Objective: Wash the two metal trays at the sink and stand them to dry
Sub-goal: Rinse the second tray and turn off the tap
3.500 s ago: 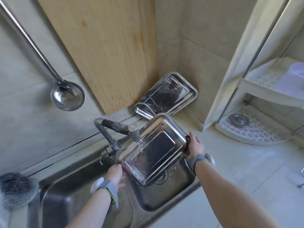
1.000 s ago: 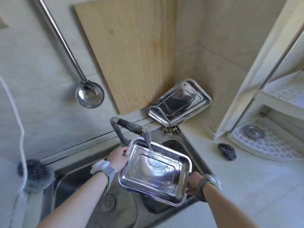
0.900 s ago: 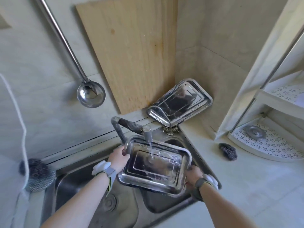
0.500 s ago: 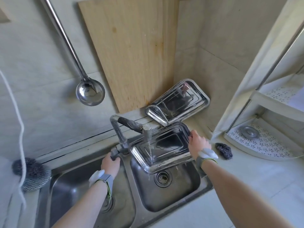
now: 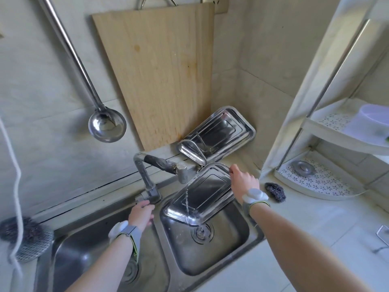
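One metal tray [image 5: 202,192] hangs tilted over the right sink basin [image 5: 227,247], its low corner toward the drain. My right hand [image 5: 242,180] grips its far right edge. A thin trickle falls from the tap spout [image 5: 182,174] onto it. My left hand [image 5: 142,213] is closed on the tap handle [image 5: 145,200] at the faucet base. The second metal tray [image 5: 219,135] stands leaning in the corner against the wall and the wooden cutting board [image 5: 160,74].
A ladle [image 5: 106,125] hangs on the left wall. A steel-wool scrubber [image 5: 274,189] lies on the counter right of the sink. A white corner shelf rack [image 5: 315,178] stands at the right. Another scrubber in a holder [image 5: 25,237] sits far left beside the left basin [image 5: 88,245].
My left hand let go of the tray and took the tap handle. The water thinned from a stream to a trickle. My right hand now holds the tray alone, tilted over the right basin.
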